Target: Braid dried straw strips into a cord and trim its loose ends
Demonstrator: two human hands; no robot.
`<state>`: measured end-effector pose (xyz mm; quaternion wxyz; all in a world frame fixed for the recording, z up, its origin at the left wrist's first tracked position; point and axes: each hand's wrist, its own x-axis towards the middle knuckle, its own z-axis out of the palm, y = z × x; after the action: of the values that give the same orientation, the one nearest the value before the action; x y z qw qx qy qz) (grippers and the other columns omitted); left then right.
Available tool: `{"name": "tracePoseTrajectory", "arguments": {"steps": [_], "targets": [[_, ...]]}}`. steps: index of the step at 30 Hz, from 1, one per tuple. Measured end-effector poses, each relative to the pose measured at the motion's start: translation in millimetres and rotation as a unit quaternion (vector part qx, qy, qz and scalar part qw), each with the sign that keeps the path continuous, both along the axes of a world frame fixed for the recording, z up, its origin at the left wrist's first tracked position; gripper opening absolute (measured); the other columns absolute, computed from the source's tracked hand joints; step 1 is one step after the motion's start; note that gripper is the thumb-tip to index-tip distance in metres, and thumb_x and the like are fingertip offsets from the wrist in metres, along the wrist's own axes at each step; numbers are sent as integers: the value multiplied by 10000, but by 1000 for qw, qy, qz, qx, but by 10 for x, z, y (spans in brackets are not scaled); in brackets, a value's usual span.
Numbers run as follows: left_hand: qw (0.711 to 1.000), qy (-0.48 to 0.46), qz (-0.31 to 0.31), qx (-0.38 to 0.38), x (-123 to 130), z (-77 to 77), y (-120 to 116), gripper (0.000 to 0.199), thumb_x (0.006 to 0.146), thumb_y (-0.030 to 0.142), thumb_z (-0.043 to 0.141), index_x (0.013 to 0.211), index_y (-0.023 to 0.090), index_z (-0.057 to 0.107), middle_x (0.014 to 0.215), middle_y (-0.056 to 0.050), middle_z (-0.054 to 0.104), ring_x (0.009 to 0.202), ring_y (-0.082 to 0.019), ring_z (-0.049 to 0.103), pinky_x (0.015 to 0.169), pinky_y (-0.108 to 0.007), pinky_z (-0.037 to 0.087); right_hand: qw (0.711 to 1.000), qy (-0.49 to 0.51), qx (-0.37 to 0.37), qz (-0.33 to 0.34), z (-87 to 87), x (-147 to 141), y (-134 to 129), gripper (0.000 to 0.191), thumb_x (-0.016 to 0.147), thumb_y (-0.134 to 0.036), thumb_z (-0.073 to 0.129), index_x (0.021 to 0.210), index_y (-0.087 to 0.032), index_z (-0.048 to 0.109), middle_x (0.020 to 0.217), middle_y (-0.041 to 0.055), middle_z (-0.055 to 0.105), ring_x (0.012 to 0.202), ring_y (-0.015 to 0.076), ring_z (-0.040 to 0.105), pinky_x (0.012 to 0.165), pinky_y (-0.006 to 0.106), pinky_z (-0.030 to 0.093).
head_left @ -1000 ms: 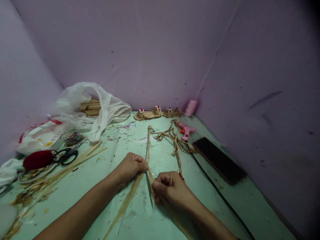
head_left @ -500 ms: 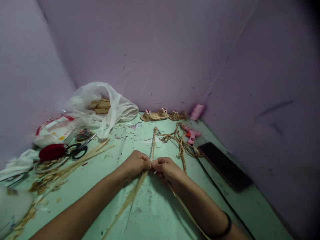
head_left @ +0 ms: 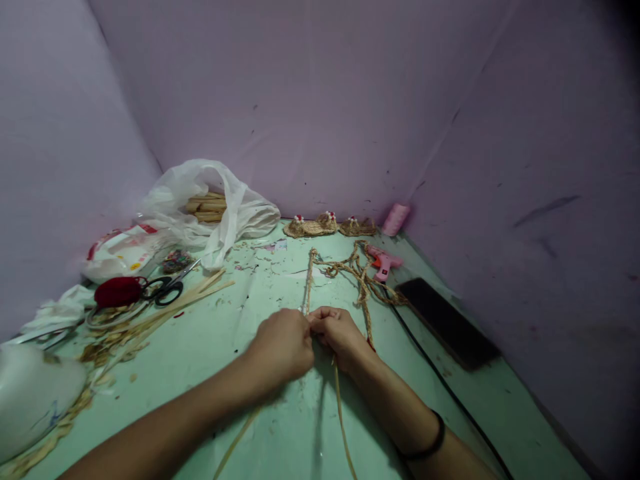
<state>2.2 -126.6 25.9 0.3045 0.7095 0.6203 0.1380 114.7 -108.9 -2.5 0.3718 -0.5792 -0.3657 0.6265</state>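
A thin braided cord (head_left: 309,280) runs toward me over the pale green table and ends between my two hands. My left hand (head_left: 285,343) is closed at the near end of the braid, its back toward me, hiding its fingertips. My right hand (head_left: 337,333) pinches the same spot from the right, touching the left. Loose tan fibre strips hang down toward me: one strip (head_left: 340,407) below my right hand, another strip (head_left: 237,443) below my left wrist. Farther off, the cord joins a tangled pile of braid (head_left: 357,277).
At right lie a pink glue gun (head_left: 384,261), its black cable (head_left: 435,370) and a dark phone-like slab (head_left: 447,323). At left are scissors (head_left: 170,287), red yarn (head_left: 119,292), fibre scraps and a white plastic bag (head_left: 230,220). Woven slippers (head_left: 310,227) and a pink spool (head_left: 395,220) stand at the back.
My left hand has rolled over toward the right, so its back now faces me. The strips hanging below the hands have shifted. The view has moved slightly.
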Motion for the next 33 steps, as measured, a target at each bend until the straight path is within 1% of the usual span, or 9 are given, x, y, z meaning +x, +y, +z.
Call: {"name": "tracePoseTrajectory", "arguments": {"steps": [3,7,9,13,15,24,28,30,33], "targets": [[997,4,5,73,164,-79,-166,68,554,119,535,545,148,596,468,-16,449,483,-132,419,509,-251,260,999,25,-8,19,-17,38,-5,12,521,-130,513,524,-138,505,333,-79,379,313,28,235,357,198,120],[998,-27,-35,44,90,14,-59,147,594,197,538,460,139,544,404,10,396,421,-98,368,463,-234,240,995,45,-17,88,-4,142,24,33,505,-113,473,509,-141,490,323,-87,333,302,23,193,352,191,93],[995,-82,39,40,6,73,66,202,644,247,498,489,131,558,364,17,387,382,-91,368,435,-221,244,992,51,-9,118,8,191,43,19,520,-128,482,512,-143,488,325,-99,290,307,22,170,354,187,84],[950,-240,79,-184,-32,22,211,185,629,280,519,607,113,596,353,15,455,297,-76,345,353,-201,231,987,34,27,158,14,248,57,70,569,-179,508,517,-143,479,368,-74,369,324,20,182,354,181,110],[926,-289,87,-226,8,-54,223,136,590,235,548,577,101,576,411,-2,505,315,-67,385,347,-190,258,984,10,51,169,-5,257,56,86,586,-188,516,521,-139,487,400,-51,429,332,22,206,356,181,130],[942,-258,163,-141,153,-159,205,134,491,108,530,392,129,443,266,72,286,260,-34,219,301,-186,131,952,-183,208,129,-152,271,64,74,563,-107,546,549,-144,609,528,15,607,530,113,497,502,211,321],[939,-278,172,-104,190,-190,196,147,468,76,512,386,133,403,296,81,278,303,-21,210,324,-181,131,889,-341,280,123,-44,286,-20,147,609,-159,546,630,-156,691,613,71,669,584,159,554,523,242,324],[937,-283,179,-98,207,-216,202,159,457,68,505,379,137,386,305,76,288,317,-25,229,330,-183,129,860,-410,284,112,19,288,-77,159,630,-190,550,643,-151,704,628,101,678,583,173,565,514,253,315],[932,-288,191,-106,227,-231,206,172,445,61,502,374,144,370,302,71,292,318,-31,253,332,-185,139,861,-435,245,97,78,276,-182,170,652,-236,561,627,-141,700,627,125,676,566,178,561,491,259,293]]}}
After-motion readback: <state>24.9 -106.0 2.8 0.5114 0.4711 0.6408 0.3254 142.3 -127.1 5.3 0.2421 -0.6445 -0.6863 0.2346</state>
